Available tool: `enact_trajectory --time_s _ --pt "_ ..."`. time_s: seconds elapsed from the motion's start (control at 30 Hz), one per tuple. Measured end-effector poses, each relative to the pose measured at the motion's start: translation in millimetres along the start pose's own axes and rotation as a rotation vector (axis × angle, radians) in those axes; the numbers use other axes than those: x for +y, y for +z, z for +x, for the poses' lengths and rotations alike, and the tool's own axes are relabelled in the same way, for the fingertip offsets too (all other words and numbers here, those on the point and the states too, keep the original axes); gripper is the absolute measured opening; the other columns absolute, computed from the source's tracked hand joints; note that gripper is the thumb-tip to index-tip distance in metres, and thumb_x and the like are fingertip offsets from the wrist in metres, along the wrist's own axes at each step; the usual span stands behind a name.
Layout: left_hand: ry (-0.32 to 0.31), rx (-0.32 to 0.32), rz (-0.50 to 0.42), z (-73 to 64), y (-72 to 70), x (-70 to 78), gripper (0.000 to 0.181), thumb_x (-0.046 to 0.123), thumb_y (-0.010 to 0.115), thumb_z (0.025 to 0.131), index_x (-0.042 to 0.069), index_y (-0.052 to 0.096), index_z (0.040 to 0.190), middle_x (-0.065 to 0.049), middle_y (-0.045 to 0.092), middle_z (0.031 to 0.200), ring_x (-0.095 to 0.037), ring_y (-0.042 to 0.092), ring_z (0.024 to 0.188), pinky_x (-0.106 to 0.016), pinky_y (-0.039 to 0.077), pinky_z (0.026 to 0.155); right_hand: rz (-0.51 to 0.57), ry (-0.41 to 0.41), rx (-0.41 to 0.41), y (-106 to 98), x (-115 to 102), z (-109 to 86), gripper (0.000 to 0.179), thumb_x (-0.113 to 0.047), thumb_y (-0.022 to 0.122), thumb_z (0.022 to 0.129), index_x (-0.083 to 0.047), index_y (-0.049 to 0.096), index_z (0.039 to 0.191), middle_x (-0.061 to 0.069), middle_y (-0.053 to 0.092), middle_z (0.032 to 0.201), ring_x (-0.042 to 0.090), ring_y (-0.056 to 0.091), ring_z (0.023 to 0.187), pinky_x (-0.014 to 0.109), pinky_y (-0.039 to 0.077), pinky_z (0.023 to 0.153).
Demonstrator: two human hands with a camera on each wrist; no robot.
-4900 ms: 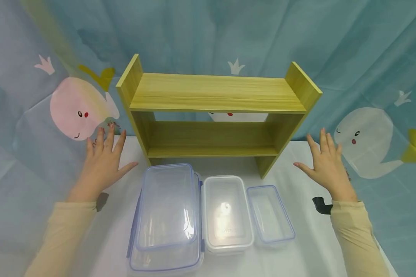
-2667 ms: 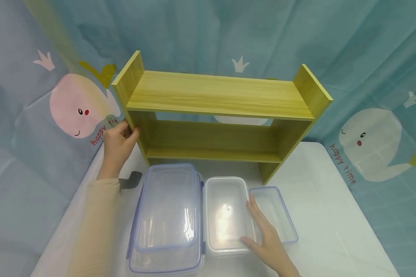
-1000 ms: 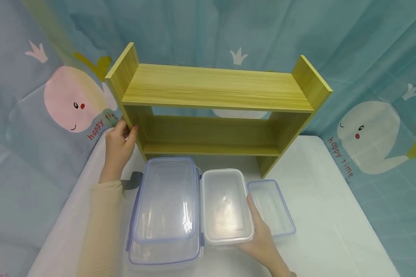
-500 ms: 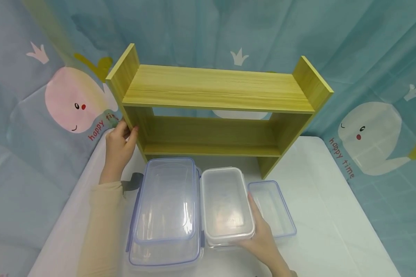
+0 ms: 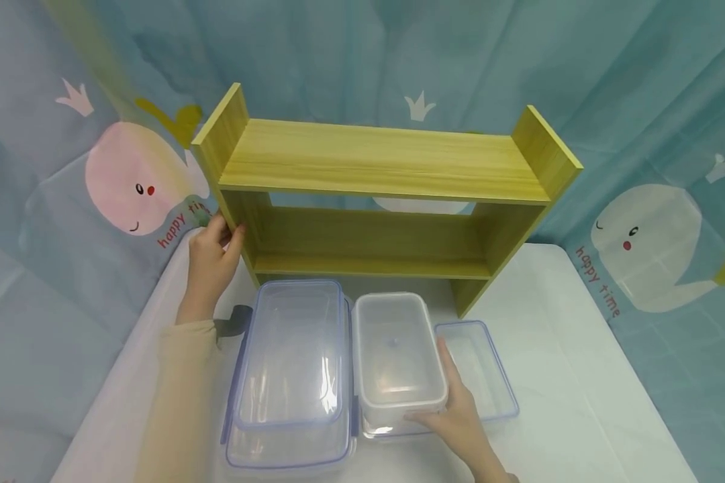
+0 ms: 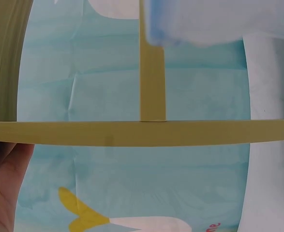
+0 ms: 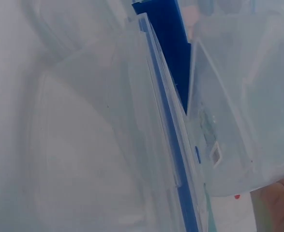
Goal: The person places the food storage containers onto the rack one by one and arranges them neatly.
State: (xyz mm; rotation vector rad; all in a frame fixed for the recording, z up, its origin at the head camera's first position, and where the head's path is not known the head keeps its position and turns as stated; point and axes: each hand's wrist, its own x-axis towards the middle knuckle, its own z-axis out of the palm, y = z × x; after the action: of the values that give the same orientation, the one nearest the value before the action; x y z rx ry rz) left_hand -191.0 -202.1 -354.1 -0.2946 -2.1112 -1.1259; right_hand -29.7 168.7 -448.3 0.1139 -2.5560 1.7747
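Observation:
In the head view my left hand (image 5: 208,265) grips the front edge of the left side panel of a wooden shelf (image 5: 380,161). Its fingers (image 6: 11,179) show below that panel in the left wrist view. My right hand (image 5: 459,419) holds a white-rimmed translucent food container (image 5: 399,355) at its near right corner, thumb on the near side. This container is raised and tilted over a blue-rimmed box, whose near edge shows beneath it. In the right wrist view the held container (image 7: 243,106) is at the right, and part of my hand (image 7: 279,205) shows below it.
Left of the held container, a smaller blue-rimmed box (image 5: 293,349) lies on a larger clip-sided one (image 5: 284,449). A small blue-rimmed box (image 5: 483,376) stands at the right. All sit on a white table (image 5: 574,376) before a blue curtain (image 5: 350,60).
My left hand has taken hold of the shelf's side panel. My right hand has come in, gripped the white-rimmed container and raised its near end, uncovering the blue rim beneath.

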Motion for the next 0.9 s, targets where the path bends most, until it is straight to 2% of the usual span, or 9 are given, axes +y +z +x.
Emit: enact_trajectory --time_s 0.2,0.3,0.4,0.47,0.53,0.67,0.77,0.9 --pt "0.003 -0.015 -0.003 -4.0 -0.4 0.0 0.01 -0.01 0.055 0.087 -0.015 0.056 0.095 -0.03 0.065 0.091 -0.043 0.063 0.088 0.0 0.042 0.079 0.005 0.03 0.04 0 -3 -4.2 0.114 -0.014 0.088 0.058 -0.026 0.023 0.15 0.004 0.031 0.151 0.03 0.037 0.13 0.059 0.027 0.107" --pt "-0.001 -0.019 -0.004 -5.2 -1.0 0.5 0.01 -0.01 0.055 0.087 -0.015 0.056 0.096 -0.031 0.065 0.092 -0.043 0.063 0.089 0.0 0.042 0.08 0.002 0.015 0.065 0 -5 -4.0 0.114 -0.011 0.088 0.057 -0.026 0.023 0.15 0.002 0.034 0.149 0.019 0.041 0.127 0.045 0.031 0.108" --pt "0.001 -0.012 -0.006 -5.3 -1.3 0.0 0.01 -0.01 0.055 0.087 -0.014 0.056 0.096 -0.031 0.065 0.093 -0.043 0.063 0.09 -0.001 0.042 0.081 0.005 -0.021 0.087 -2 -9 -1.2 0.116 -0.008 0.088 0.056 -0.026 0.024 0.15 0.0 0.036 0.149 0.004 0.042 0.124 0.023 0.032 0.105" --pt "0.007 -0.003 -0.007 -5.0 -1.1 -0.7 0.01 -0.011 0.055 0.087 -0.014 0.056 0.096 -0.031 0.065 0.092 -0.043 0.063 0.089 -0.001 0.043 0.08 -0.001 -0.074 0.099 -4 -12 1.4 0.116 -0.006 0.088 0.056 -0.023 0.024 0.151 0.001 0.036 0.148 -0.003 0.04 0.122 0.012 0.03 0.102" --pt "0.015 0.004 -0.01 -4.7 -0.4 -1.4 0.01 -0.011 0.055 0.086 -0.015 0.056 0.096 -0.03 0.065 0.091 -0.043 0.063 0.088 -0.001 0.043 0.08 0.015 -0.141 0.104 -6 -16 4.3 0.116 -0.002 0.087 0.055 -0.019 0.024 0.151 0.001 0.036 0.149 -0.005 0.039 0.122 0.009 0.029 0.101" --pt "0.023 0.012 -0.012 -3.9 1.1 -1.3 0.01 -0.011 0.055 0.086 -0.014 0.056 0.096 -0.029 0.065 0.09 -0.042 0.064 0.087 -0.003 0.045 0.081 0.058 -0.304 0.101 -9 -26 10.0 0.117 0.008 0.084 0.052 -0.01 0.023 0.15 -0.001 0.038 0.148 0.0 0.044 0.121 0.012 0.034 0.101" --pt "0.02 0.015 -0.006 -3.3 1.1 -0.6 0.011 -0.011 0.056 0.086 -0.014 0.057 0.096 -0.029 0.065 0.091 -0.042 0.064 0.088 -0.009 0.048 0.083 0.077 -0.422 0.101 -13 -34 14.1 0.118 0.014 0.082 0.049 -0.005 0.022 0.149 -0.002 0.041 0.145 0.004 0.049 0.118 0.015 0.04 0.098" --pt "0.02 0.012 0.004 -2.2 -0.1 -0.1 0.012 -0.01 0.056 0.086 -0.014 0.057 0.098 -0.028 0.065 0.093 -0.041 0.064 0.09 -0.017 0.052 0.083 0.118 -0.554 0.107 -17 -46 20.5 0.118 0.016 0.081 0.047 0.002 0.021 0.148 0.003 0.04 0.146 0.009 0.05 0.12 0.018 0.046 0.095"
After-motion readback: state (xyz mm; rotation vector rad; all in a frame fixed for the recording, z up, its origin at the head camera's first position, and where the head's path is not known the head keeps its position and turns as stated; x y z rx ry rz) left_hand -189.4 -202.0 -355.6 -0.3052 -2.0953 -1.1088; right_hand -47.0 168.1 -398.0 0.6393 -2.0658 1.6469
